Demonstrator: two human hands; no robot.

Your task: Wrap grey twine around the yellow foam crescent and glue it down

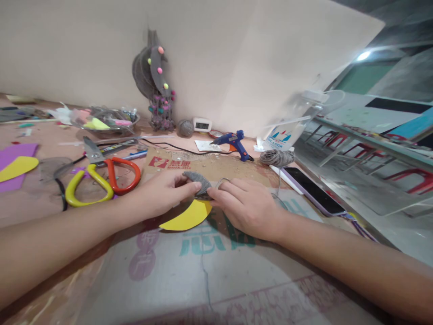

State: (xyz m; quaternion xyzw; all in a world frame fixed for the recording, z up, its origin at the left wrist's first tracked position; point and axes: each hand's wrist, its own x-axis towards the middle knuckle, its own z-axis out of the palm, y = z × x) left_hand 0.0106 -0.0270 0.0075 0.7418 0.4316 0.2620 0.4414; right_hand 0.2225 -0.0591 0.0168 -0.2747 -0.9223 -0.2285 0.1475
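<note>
My left hand (169, 192) pinches a crescent piece wrapped in grey yarn (196, 181), thumb on top. The fingers of my right hand (246, 207) close at the wrapped piece's right end, with a loop of yarn (223, 180) by the fingertips. Whether they grip the yarn, the piece or both is partly hidden. Below the hands shows a yellow curved cutout (187, 216); I cannot tell whether it joins the wrapped part. From a grey yarn skein (277, 157) at the right, a strand hangs toward my right wrist.
Scissors (108, 176) with red and yellow handles lie left of my hands. A blue glue gun (237, 143), its cord trailing left, rests behind them. A phone (313, 189) is at the right edge. Cardboard (162, 280) covers the front. A decorated grey moon ornament (157, 67) hangs behind.
</note>
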